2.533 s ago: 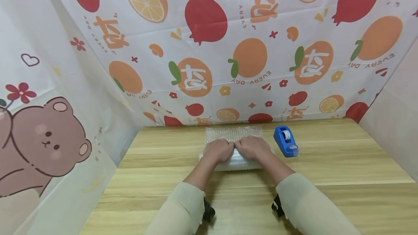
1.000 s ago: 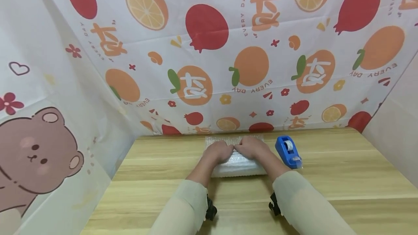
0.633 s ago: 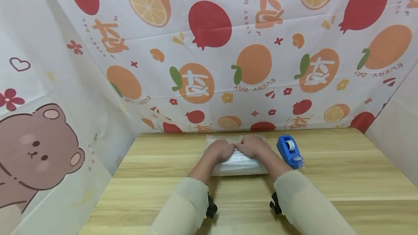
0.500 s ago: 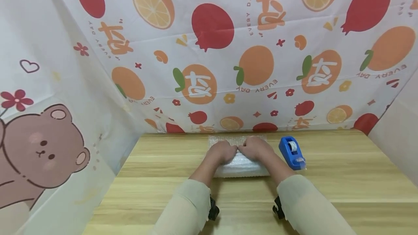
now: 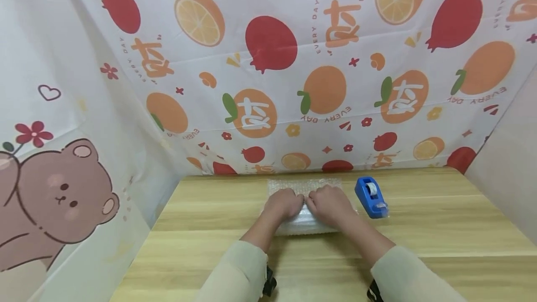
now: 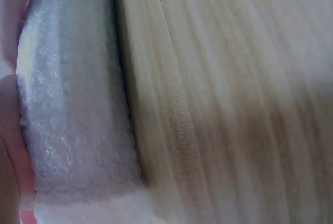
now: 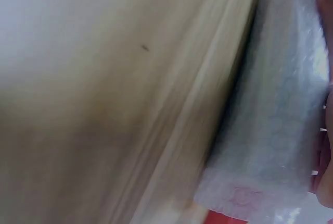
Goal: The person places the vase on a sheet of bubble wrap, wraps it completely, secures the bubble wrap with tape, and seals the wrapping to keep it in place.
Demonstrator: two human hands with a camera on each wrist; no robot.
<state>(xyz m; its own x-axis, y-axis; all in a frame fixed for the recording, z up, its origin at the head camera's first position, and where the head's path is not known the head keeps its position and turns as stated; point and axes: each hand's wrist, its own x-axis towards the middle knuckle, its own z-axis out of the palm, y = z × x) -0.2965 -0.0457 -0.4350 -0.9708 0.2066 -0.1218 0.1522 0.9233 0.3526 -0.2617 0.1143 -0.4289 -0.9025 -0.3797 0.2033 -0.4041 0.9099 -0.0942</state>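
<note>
Since the left hand (image 5: 285,202) and the right hand (image 5: 329,204) both have their fingers curled onto the same bubble-wrap bundle (image 5: 306,225), thumbs almost meeting in the middle, I'd say even pressure is what matters most. The bundle sits right under both hands on the bench (image 5: 209,255), with its rounded edge showing on the near side of them and a flat flap (image 5: 304,184) stretching out past the knuckles. Personally I'd match the force on both sides, because if one hand pulls harder the roll will probably go cone-shaped. Snug beats crushing, too; popped bubbles won't cushion much. Can't tell what's inside, so go gentle. Nice that the blue tape dispenser (image 5: 372,198) is just off to the right of the right hand, within easy reach imo.
</note>
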